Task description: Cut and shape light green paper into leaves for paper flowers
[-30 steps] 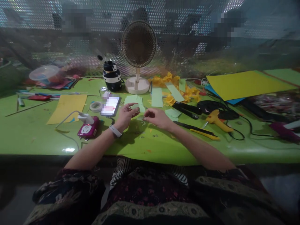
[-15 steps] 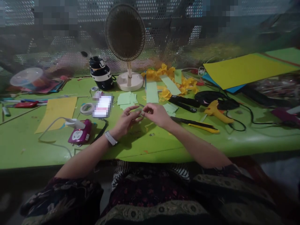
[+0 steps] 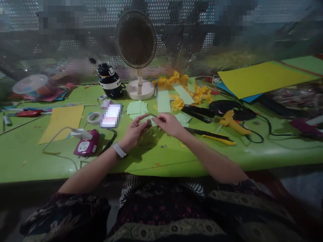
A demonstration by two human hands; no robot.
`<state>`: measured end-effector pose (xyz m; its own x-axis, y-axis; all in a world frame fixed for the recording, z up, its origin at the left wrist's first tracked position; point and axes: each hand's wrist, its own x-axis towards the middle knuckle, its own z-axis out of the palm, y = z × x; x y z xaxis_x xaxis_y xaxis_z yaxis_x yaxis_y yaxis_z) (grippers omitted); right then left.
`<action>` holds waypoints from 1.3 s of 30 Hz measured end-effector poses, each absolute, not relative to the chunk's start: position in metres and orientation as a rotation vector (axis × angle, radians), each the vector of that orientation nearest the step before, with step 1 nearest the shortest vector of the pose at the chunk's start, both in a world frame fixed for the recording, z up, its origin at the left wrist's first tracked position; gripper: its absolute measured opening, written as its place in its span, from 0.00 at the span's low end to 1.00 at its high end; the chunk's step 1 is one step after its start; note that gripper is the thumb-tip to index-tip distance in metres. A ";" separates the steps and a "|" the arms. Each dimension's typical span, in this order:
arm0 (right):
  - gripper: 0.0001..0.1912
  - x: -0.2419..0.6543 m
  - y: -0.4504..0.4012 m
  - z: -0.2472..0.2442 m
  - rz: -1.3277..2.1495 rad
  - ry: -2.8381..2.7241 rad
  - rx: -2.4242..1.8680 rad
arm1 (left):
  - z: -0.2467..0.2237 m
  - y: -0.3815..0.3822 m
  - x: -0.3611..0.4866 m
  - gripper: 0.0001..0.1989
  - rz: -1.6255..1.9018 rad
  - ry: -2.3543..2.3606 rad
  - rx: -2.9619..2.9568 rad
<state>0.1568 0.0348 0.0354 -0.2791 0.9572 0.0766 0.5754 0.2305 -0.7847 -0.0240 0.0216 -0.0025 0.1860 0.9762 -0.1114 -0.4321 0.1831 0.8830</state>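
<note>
Paper (image 3: 150,120), small and pale green, is pinched between left hand (image 3: 135,129) and right hand (image 3: 169,123), mostly hidden; a glue gun (image 3: 233,121) is seen toward the table's (image 3: 176,158) right edge.

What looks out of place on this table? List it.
Nothing looks spilled or broken. The table is cluttered: yellow paper scraps are heaped behind the glue gun, whose cord trails loosely. Both hands pinch a small green paper.
</note>
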 end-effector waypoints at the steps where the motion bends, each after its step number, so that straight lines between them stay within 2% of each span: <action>1: 0.14 0.157 0.034 0.036 0.911 -1.952 -1.402 | -0.001 0.021 -0.024 0.17 1.164 0.832 0.823; 7: 0.11 0.161 0.032 0.048 1.004 -1.972 -1.389 | 0.013 0.020 -0.029 0.10 1.054 0.877 0.795; 13: 0.12 0.165 0.033 0.057 1.187 -1.933 -1.350 | 0.011 0.028 -0.037 0.08 0.895 0.944 0.886; 18: 0.08 0.165 0.032 0.059 1.302 -1.822 -1.317 | 0.009 0.029 -0.038 0.07 0.882 0.932 0.937; 25: 0.08 0.166 0.032 0.058 1.375 -1.745 -1.203 | 0.017 0.025 -0.036 0.05 0.868 0.939 0.925; 36: 0.05 0.166 0.032 0.059 1.363 -1.751 -1.246 | 0.020 0.023 -0.036 0.02 0.863 0.952 0.938; 39: 0.06 0.167 0.032 0.058 1.370 -1.770 -1.210 | 0.020 0.023 -0.035 0.04 0.880 0.967 0.895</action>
